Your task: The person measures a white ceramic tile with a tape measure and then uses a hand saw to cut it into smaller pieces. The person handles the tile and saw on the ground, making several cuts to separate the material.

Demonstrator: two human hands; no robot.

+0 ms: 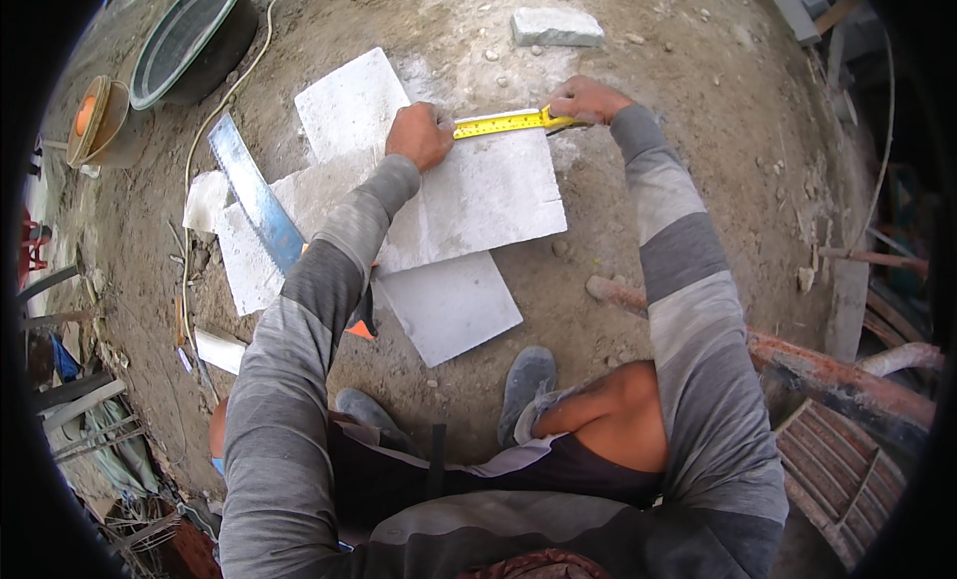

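A yellow tape measure is drawn out along the far edge of a white concrete block. My left hand is closed on the tape's left end, over the block. At the block's far right corner, my right hand grips the other end of the tape measure, its case mostly hidden by my fingers. Under and around this block lie more white blocks, one at the back and one nearer my feet. A handsaw lies across the blocks at the left, its orange-and-black handle partly behind my left forearm.
A black tub and a bucket stand at the far left beside a pale cable. A small block piece lies on the dirt at the back. Rusty metal pipe and a grate are at the right.
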